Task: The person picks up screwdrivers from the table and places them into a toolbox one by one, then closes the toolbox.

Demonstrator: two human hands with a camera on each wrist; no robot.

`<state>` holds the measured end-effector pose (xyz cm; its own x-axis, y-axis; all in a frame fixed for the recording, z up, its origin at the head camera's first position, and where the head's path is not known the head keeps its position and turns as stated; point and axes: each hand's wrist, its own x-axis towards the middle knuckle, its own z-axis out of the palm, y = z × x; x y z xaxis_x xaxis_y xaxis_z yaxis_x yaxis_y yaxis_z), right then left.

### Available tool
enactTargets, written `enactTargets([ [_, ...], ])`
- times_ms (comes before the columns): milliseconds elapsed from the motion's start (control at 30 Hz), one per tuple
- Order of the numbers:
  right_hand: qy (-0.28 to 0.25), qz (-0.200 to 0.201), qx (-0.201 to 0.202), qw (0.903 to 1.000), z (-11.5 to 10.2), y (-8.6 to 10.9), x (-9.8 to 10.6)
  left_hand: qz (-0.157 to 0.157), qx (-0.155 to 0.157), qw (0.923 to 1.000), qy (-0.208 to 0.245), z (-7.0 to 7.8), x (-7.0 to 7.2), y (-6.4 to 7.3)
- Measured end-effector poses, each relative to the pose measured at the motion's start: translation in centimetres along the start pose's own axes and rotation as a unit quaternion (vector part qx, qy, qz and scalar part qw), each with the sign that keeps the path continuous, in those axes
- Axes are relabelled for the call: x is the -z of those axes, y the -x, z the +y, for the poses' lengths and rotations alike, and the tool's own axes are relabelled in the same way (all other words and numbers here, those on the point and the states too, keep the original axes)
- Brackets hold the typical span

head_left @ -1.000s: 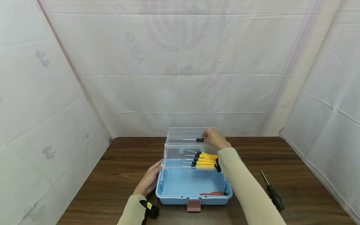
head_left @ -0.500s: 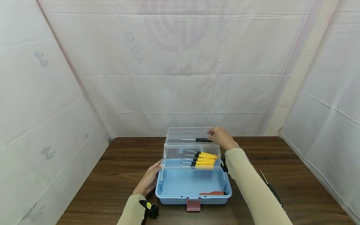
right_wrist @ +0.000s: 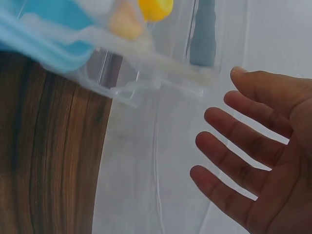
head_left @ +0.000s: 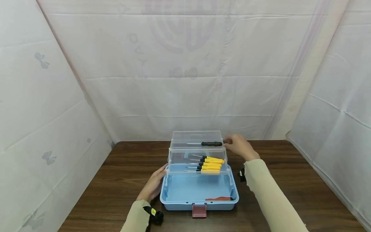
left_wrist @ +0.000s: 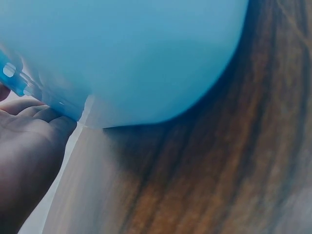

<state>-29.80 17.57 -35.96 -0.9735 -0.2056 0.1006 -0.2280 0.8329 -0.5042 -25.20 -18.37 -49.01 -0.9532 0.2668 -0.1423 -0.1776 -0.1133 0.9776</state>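
Observation:
In the head view, a blue toolbox [head_left: 200,190] stands on the table with its tiered clear trays [head_left: 182,156] raised at the back. My left hand [head_left: 153,184] holds the box's rear left corner; its fingertips are partly hidden. Yellow-handled screwdrivers [head_left: 210,165], several of them, lie in the lower tray. A black-handled screwdriver [head_left: 211,144] lies in the upper tray. My right hand [head_left: 239,146] is just right of that tray. In the right wrist view its fingers [right_wrist: 243,131] are spread, with nothing held, beside the tray's end.
A red-handled tool [head_left: 219,198] lies inside the box near its front wall. The box's dark red latch [head_left: 199,211] hangs down in front. A brown wooden table [head_left: 124,167] lies below, with white sheeting [head_left: 185,96] behind and on both sides.
My right hand has released the black-handled screwdriver in the upper tray and moved right, off the tray's end. The left hand stays at the box's corner.

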Motion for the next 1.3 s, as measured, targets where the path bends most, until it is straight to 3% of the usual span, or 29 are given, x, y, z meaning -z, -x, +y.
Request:
enactTargets([
  [200, -0.003, 0.008, -0.011, 0.9999, 1.2, 1.4, 0.0, 0.002, 0.003, 1.0000, -0.002, 0.0, 0.2, 0.0],
  [867, -0.015, -0.037, -0.053, 0.9978, 6.0, 7.3, 0.6, 0.003, 0.005, 1.0000, -0.008, 0.0, 0.0, 0.3],
  [1300, -0.033, -0.041, -0.085, 0.9950, 8.9, 10.3, 0.2, 0.002, 0.002, 1.0000, 0.000, -0.2, 0.0, 0.3],
])
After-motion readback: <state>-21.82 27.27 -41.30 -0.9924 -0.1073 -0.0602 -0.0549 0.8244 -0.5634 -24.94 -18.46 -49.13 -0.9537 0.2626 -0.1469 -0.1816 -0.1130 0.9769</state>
